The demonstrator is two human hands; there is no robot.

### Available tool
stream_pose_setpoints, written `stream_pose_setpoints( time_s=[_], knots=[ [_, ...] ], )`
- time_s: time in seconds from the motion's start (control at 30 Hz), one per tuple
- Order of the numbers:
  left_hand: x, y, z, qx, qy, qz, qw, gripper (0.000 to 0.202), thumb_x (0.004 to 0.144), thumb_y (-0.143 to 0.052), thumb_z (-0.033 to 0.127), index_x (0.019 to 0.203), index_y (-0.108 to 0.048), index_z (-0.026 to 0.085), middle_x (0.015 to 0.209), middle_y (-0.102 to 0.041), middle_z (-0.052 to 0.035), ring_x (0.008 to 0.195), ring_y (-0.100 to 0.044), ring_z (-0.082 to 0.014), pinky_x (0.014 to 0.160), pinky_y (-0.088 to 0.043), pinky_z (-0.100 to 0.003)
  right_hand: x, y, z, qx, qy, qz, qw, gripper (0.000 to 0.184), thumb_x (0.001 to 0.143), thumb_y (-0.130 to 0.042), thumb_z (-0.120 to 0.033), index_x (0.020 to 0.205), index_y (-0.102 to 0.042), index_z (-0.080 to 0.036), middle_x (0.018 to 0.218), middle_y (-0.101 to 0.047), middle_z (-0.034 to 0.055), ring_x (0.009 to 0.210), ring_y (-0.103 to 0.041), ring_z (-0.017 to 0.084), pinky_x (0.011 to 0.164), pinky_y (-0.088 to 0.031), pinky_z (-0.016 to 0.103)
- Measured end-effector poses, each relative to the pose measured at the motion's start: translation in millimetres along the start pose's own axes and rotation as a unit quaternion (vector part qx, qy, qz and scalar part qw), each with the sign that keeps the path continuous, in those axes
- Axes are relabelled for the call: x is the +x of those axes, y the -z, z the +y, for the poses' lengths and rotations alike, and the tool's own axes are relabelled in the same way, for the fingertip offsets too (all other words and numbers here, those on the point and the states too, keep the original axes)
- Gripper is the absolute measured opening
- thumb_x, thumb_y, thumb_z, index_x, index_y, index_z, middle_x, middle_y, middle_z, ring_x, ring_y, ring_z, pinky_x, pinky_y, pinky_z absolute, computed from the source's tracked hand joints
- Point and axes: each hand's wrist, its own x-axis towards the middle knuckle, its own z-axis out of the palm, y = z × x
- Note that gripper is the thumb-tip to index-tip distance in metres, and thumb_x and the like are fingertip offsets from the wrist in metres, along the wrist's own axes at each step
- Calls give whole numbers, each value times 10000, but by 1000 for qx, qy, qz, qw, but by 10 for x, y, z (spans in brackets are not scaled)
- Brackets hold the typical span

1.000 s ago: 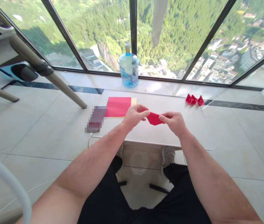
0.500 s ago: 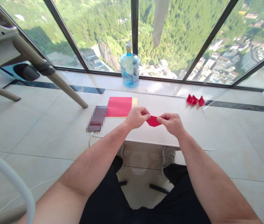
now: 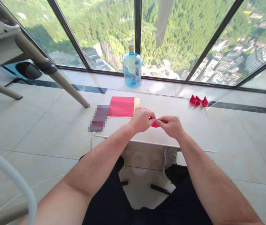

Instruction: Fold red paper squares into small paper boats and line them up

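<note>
A small folded piece of red paper [image 3: 155, 124] is pinched between my two hands over the low white table [image 3: 170, 107]. My left hand [image 3: 142, 119] grips its left side, and my right hand [image 3: 170, 125] holds the right side with thumb and fingertips. The hands nearly meet, so much of the paper is hidden. Just behind my left hand lies a stack of red sheets [image 3: 122, 106] with a yellow sheet [image 3: 137, 103] showing at its right edge. Several small red folded paper shapes [image 3: 198, 101] stand at the table's far right.
A blurred-out phone [image 3: 99, 118] with a white cable [image 3: 91, 142] lies at the table's left. Behind the table, a blue water jug [image 3: 132, 70] stands by the window. A metal-legged chair or frame [image 3: 67, 84] is at left, a white curved tube [image 3: 17, 181] nearer me.
My left hand has moved right, closer to my right hand, and its fingers have curled over the paper. Less of the red paper shows between them.
</note>
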Motion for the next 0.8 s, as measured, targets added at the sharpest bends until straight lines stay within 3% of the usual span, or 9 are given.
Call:
stream_pose_setpoints(
  time_s=[0.27,0.53,0.67,0.8],
  knots=[
    [17,-26,-46,2,5,18,1000,193,815,-553,195,712,-715,213,763,-741,-21,835,-632,-218,925,-382,-419,40,-12,32,-12,-17,40,999,198,772,-697,-348,721,-783,-178,637,-704,14,587,-553,142,566,-396,268],
    [24,68,-137,-15,48,37,998,169,797,-581,189,717,-730,204,742,-736,-31,792,-648,-213,854,-471,-364,78,181,94,60,-78,45,994,256,729,-725,-409,698,-760,-157,578,-649,18,514,-444,114,481,-312,261],
    [23,68,-143,-24,47,28,998,159,787,-590,195,721,-735,201,743,-734,-29,773,-652,-204,787,-490,-330,76,246,107,45,-75,12,996,273,771,-680,-409,707,-761,-156,617,-682,37,530,-482,123,495,-348,262],
    [29,18,-87,-6,25,8,1000,174,793,-580,193,714,-735,199,738,-732,-36,781,-652,-207,820,-485,-345,63,180,56,20,-40,-10,999,258,736,-727,-386,873,-796,-178,794,-762,52,661,-610,165,612,-460,276]
  ],
)
